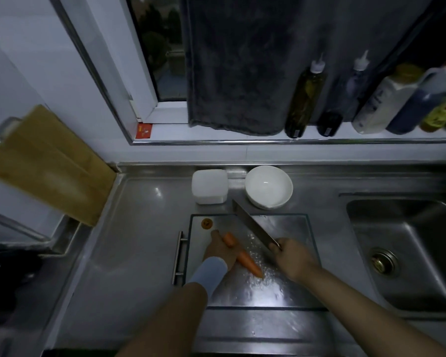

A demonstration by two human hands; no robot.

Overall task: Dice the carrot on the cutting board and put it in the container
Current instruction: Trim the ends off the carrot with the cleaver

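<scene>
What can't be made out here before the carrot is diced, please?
Head view only:
Handle of the knife: hidden inside the right hand.
Middle of the carrot, and how the left hand holds it: covered by that hand.
Inside of the container: white blur, lid unclear.
Labels of the bottles: blurred; rightmost cut off by the edge.

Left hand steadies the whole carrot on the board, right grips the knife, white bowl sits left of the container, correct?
Not quite: the head view shows the bowl right of the container. Left hand on the carrot and right hand gripping the knife are correct.
</scene>
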